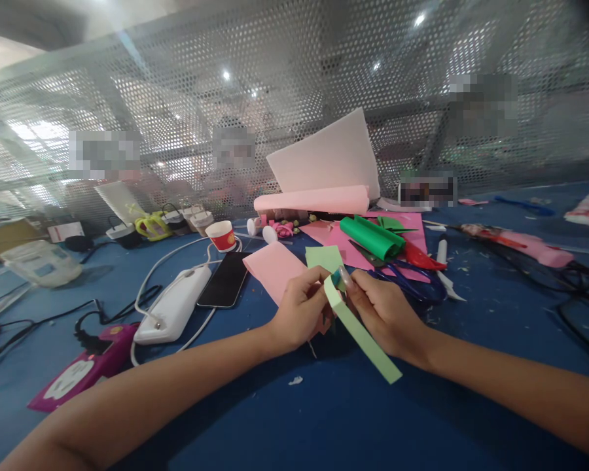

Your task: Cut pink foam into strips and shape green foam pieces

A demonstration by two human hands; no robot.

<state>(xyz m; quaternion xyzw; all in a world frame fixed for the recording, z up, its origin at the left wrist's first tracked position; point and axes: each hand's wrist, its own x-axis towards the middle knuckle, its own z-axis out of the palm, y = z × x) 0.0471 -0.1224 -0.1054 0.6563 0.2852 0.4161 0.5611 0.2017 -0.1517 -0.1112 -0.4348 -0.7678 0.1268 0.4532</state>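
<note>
My left hand [302,306] pinches the upper end of a light green paper strip [368,343] between thumb and fingers. Closed on that same end from the other side is my right hand [380,311], thumb and fingertips together. The strip bends at the top, and its long free end slants down to the lower right. A small teal piece [336,276] shows between the fingertips; its kind is unclear. Just behind the hands lie a light green paper sheet [324,258] and a pink paper strip [277,268]. Blue-handled scissors [425,284] rest beyond my right hand.
Rolled green paper [373,239] lies on pink sheets, near a red piece [422,257]. Leftward are a black phone [226,280], white power strip [174,306], paper cup [220,237] and clear jar [42,263]. A pink glue gun [530,245] with cords lies right. Perforated metal screen [177,157] stands behind.
</note>
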